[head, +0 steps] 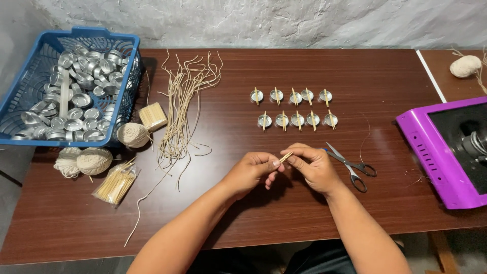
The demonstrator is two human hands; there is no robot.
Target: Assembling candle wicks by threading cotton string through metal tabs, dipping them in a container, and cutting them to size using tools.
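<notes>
Both hands meet over the middle of the dark wooden table (pixel 304 66), close to the person's body. The left hand (pixel 252 172) and the right hand (pixel 312 166) each pinch one end of a short wooden stick (pixel 285 157) between thumb and fingertips, so the stick bridges the small gap between them; whether a wick strand is caught in it cannot be told. Just beyond the hands, ten small aluminium cups (pixel 294 108) stand in two neat rows of five, each with a stick laid across its rim, probably to keep something centred in the cup. Scissors (pixel 351 165) lie just beside the right hand, blades toward it, within easy reach. To the left, a loose bundle of cut wick strands (pixel 183 106) fans across the table, with a bundle of sticks (pixel 152 116), balls of twine (pixel 133 134) and a clear bag of sticks (pixel 116 184) near a blue basket (pixel 20 104) heaped with empty cups. A purple appliance (pixel 431 152) sits at the right edge.
</notes>
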